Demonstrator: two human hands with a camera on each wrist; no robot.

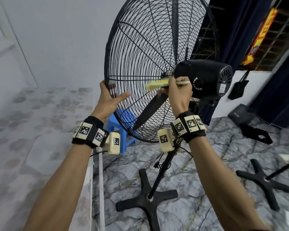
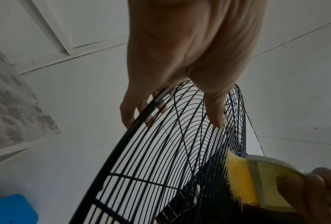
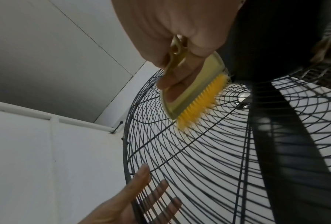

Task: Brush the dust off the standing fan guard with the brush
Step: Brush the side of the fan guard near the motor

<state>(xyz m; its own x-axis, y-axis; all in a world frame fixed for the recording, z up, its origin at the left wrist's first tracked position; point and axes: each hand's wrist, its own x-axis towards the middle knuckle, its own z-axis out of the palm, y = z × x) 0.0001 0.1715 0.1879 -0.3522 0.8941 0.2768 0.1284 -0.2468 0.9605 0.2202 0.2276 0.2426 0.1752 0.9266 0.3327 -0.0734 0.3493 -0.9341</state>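
Pale walls and a marbled grey floor (image 1: 207, 164) surround a black standing fan seen from behind. At far left lies a faded floral surface (image 1: 48, 114), possibly a mattress. Next comes the left arm, reaching up and forward, a marker band around its wrist. The left hand (image 1: 109, 100) clasps the left rim of the round wire fan guard (image 1: 135, 52): the fingers (image 2: 128, 112) wrap over the rim's far side, and the thumb (image 2: 216, 112) lies stretched across the wires on the near side. A blue plastic stool (image 1: 118, 124) stands just behind the guard's lower edge. Further right, the right arm rises with the wrist bent. The right hand (image 1: 178, 92) is closed around the pale handle of the brush (image 1: 158, 84), whose yellow bristles (image 3: 201, 100) press against the guard's rear wires close to the centre, beside the black motor housing (image 1: 205, 77). Below, the fan's pole meets a cross-shaped base (image 1: 147, 202). A second cross base (image 1: 264, 184) sits at right, beneath a dark curtain (image 1: 237, 30).
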